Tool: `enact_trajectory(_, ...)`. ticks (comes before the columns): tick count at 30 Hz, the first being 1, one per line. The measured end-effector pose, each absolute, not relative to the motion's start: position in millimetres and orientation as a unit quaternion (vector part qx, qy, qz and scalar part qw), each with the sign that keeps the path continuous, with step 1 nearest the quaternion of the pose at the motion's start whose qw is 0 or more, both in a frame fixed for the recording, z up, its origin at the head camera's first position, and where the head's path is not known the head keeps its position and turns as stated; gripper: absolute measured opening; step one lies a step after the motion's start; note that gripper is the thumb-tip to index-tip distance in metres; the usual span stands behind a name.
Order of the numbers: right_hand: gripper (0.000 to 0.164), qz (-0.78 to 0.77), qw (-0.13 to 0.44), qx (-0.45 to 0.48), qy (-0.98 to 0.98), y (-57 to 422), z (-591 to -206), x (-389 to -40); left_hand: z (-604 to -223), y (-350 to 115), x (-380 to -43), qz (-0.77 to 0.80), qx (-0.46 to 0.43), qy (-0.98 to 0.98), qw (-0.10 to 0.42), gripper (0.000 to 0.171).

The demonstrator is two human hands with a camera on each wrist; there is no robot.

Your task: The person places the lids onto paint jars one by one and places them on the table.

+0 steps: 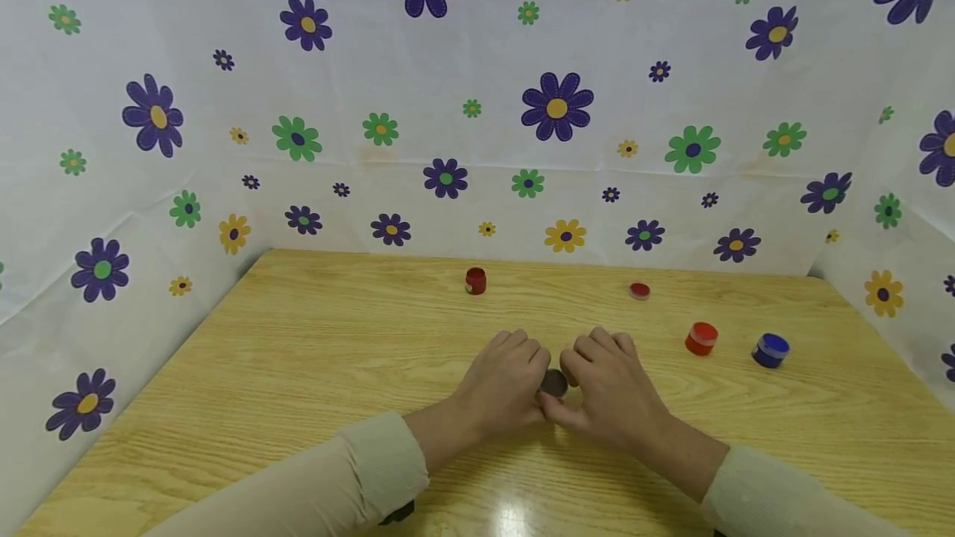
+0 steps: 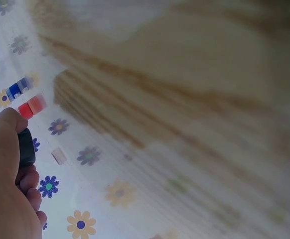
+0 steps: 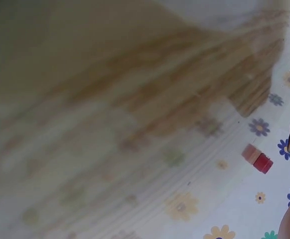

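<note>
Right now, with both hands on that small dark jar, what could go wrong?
1. The dark jar sits between the fingers of the left hand and right hand; a slip could drop it.
2. The dark red jar looks uncapped, so a knock might spill any contents.
3. The blue jar and bright red jar could get bumped if the right hand swings outward.
</note>
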State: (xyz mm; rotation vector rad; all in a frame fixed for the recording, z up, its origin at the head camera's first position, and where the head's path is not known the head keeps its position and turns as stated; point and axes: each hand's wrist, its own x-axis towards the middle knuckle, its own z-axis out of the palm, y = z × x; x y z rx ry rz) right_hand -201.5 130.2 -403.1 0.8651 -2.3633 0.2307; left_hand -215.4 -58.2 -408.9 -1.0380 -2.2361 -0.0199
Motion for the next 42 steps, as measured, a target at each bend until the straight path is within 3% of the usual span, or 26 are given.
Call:
enact_trajectory(5, 0.048, 0.078, 0.293, 0.322, -0.897, 130.3, -402.3, -200.5, -408.2, -58.1, -214.7, -0.012, -0.404, -0.858, 0.317, 0.034)
enact_trajectory(13, 0.04, 0.113, 0.267, 0.303, -0.908, 130.2, -401.1, -199.3, -407.2, -59.1, -214.4, -0.002, -0.387, -0.864, 0.321, 0.035)
enact_trajectory(23, 0.029, 0.097, 0.298, 0.345, -0.885, 128.6, -404.4, -202.5, -407.9, -58.9, -215.2, -0.006, -0.378, -0.864, 0.333, 0.037)
enact_trajectory(42, 0.027, 0.106, 0.298, 0.335, -0.887, 128.8, -405.0, -202.5, -406.2, -57.6, -214.2, -0.004, -0.374, -0.874, 0.309, 0.034)
